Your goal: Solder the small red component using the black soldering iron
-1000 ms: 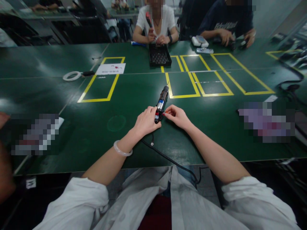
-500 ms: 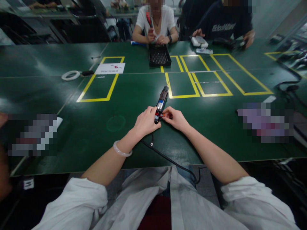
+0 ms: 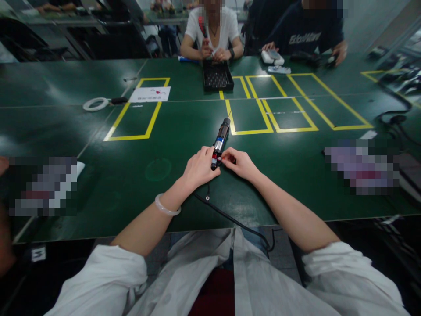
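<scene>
An electric screwdriver [image 3: 221, 139] lies on the green table, tilted, with its thin bit pointing away from me. Part of its casing is off, so a silver and blue inside shows. My left hand [image 3: 200, 166] wraps round its rear end from the left. At the right side of that end, my right hand [image 3: 237, 161] has thumb and forefinger pinched close together against small red parts. What sits between those fingertips is too small and covered to make out. A black cord [image 3: 226, 215] with a small ring terminal beside it runs from under my left hand over the table's front edge.
Yellow tape frames [image 3: 268, 131] mark the green table [image 3: 283, 175]. A black tray [image 3: 218, 83] holds small parts near a person opposite. On the left lie a printed sheet [image 3: 150, 94] and a coiled white cable [image 3: 95, 104]. Blurred-out items flank me on both sides.
The fingertips of my right hand have shifted slightly left, closer to the screwdriver's rear end. An orange bit seen at them before is hardly visible now. My left hand keeps its hold.
</scene>
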Demonstrator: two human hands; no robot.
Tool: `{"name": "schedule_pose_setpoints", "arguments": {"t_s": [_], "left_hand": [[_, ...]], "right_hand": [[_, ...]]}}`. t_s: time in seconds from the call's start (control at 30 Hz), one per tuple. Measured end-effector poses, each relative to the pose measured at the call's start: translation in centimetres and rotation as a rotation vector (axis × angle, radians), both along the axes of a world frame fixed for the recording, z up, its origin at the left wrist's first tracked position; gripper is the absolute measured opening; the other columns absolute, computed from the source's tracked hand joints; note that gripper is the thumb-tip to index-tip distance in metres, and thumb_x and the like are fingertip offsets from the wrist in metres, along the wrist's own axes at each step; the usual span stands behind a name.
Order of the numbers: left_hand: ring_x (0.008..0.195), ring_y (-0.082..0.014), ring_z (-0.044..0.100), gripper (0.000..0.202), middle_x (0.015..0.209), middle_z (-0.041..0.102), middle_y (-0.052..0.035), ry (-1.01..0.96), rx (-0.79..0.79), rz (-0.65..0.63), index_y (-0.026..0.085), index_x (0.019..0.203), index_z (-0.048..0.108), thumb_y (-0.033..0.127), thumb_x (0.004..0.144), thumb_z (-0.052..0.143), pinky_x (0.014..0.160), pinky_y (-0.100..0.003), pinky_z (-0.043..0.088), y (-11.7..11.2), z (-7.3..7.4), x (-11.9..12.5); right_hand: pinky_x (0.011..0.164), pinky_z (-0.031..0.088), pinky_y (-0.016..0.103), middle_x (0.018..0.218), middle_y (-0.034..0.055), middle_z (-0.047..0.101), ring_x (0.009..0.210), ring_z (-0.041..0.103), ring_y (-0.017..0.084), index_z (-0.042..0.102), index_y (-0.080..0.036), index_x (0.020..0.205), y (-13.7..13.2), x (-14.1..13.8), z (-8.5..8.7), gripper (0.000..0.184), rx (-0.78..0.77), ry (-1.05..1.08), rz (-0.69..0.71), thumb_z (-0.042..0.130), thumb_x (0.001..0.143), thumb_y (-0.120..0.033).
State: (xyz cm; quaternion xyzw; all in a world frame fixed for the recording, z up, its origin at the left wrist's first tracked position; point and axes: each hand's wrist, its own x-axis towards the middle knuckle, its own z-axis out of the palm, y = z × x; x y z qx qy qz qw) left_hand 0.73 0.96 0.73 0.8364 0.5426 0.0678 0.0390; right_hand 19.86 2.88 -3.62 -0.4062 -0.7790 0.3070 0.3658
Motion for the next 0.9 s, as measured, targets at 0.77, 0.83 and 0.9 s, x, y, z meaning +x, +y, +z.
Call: {"name": "schedule_pose_setpoints", "arguments": {"t_s": [0.77, 0.83, 0.9], "left_hand": [[0.106, -0.0265, 0.057, 0.047, 0.12, 0.055, -0.0133, -0.063, 0.089, 0.097, 0.016, 0.126, 0.05, 0.05, 0.095, 0.048, 0.082, -0.035, 0.048, 0.7, -1.6, 0.6], [0.106, -0.0258, 0.057, 0.046, 0.12, 0.055, -0.0133, -0.067, 0.086, 0.101, 0.016, 0.127, 0.05, 0.05, 0.096, 0.048, 0.082, -0.034, 0.048, 0.7, -1.6, 0.6], [0.106, -0.0257, 0.057, 0.047, 0.121, 0.055, -0.0133, -0.069, 0.083, 0.101, 0.016, 0.128, 0.049, 0.049, 0.096, 0.047, 0.082, -0.035, 0.049, 0.7, -1.5, 0.6]], "right_hand": [[0.071, 0.045, 0.026, 0.084, 0.0006, 0.063, 0.068, 0.056, 0.013, 0.055, -0.017, 0.118, -0.2, -0.1, 0.0, 0.033, -0.009, -0.002, 0.032, 0.049, 0.085, -0.016], [0.071, 0.046, 0.026, 0.083, 0.0003, 0.063, 0.068, 0.057, 0.013, 0.054, -0.017, 0.12, -0.2, -0.1, 0.1, 0.035, -0.014, 0.002, 0.038, 0.05, 0.086, -0.016], [0.072, 0.046, 0.026, 0.083, 0.0, 0.063, 0.069, 0.057, 0.013, 0.053, -0.018, 0.122, -0.2, 0.0, 0.1, 0.035, -0.016, 0.013, 0.049, 0.051, 0.087, -0.018]]}}
